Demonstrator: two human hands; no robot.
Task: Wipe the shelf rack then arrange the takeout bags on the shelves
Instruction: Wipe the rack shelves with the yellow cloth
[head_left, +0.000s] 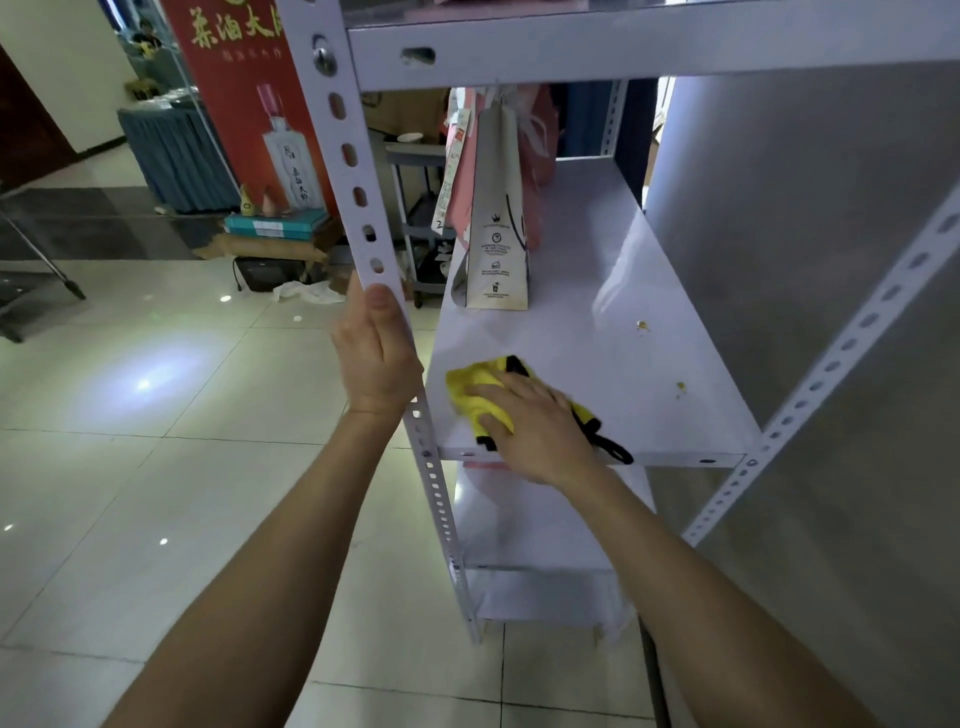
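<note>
The shelf rack (597, 291) was white metal with small brown spots (642, 326). The right hand (535, 426) pressed a yellow cloth (475, 387) flat near its front edge, fingers together. The left hand (376, 353) gripped the post (358, 197). A paper bag (496, 228) stood behind.

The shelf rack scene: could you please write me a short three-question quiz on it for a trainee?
1. True or false: the right hand presses a yellow cloth flat on the shelf.
2. What does the left hand grip?
A. a bag
B. the rack's front post
C. the cloth
3. Fill in: the paper bag stands toward the ____ of the shelf being wiped.

Key
1. True.
2. B: it holds the post.
3. Back; two small brownish spots lie on the shelf's right side, not yet wiped.
</note>
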